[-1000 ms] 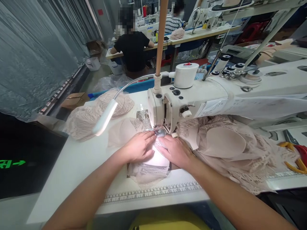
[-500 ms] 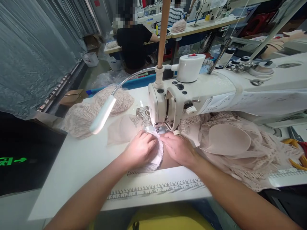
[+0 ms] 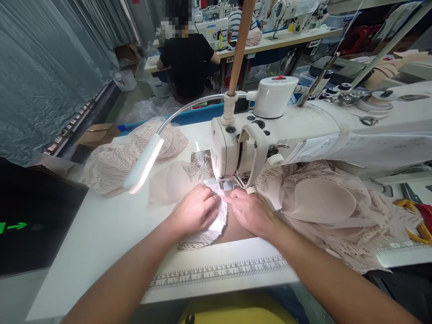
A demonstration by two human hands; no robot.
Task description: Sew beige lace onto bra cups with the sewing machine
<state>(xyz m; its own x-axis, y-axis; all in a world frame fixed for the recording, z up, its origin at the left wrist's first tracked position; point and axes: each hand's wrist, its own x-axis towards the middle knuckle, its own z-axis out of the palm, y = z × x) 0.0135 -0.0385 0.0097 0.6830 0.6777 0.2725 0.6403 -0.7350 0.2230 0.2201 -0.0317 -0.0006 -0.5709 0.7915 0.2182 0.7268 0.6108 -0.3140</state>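
Observation:
My left hand (image 3: 196, 210) has its fingers curled down on a pale lace piece (image 3: 219, 222) just in front of the needle area of a white sewing machine (image 3: 224, 150). Close beside it, my right hand (image 3: 251, 211) pinches the edge of beige fabric (image 3: 232, 229), its fingertips near the presser foot. The lace overlaps the beige fabric between my hands. A sheer cup piece (image 3: 173, 180) lies left of the needle. What the fingertips cover is hidden.
Lace piles (image 3: 110, 168) lie at the table's left. A lit lamp (image 3: 144, 164) hangs over them. Beige cups and lace (image 3: 324, 200) heap at the right, near yellow-handled scissors (image 3: 420, 231). A ruler strip (image 3: 216, 273) runs along the front edge. A person in black (image 3: 187, 63) sits beyond.
The view has shifted slightly. My hands stay on the fabric by the needle, and the lace's lower edge sits slightly further left and lower.

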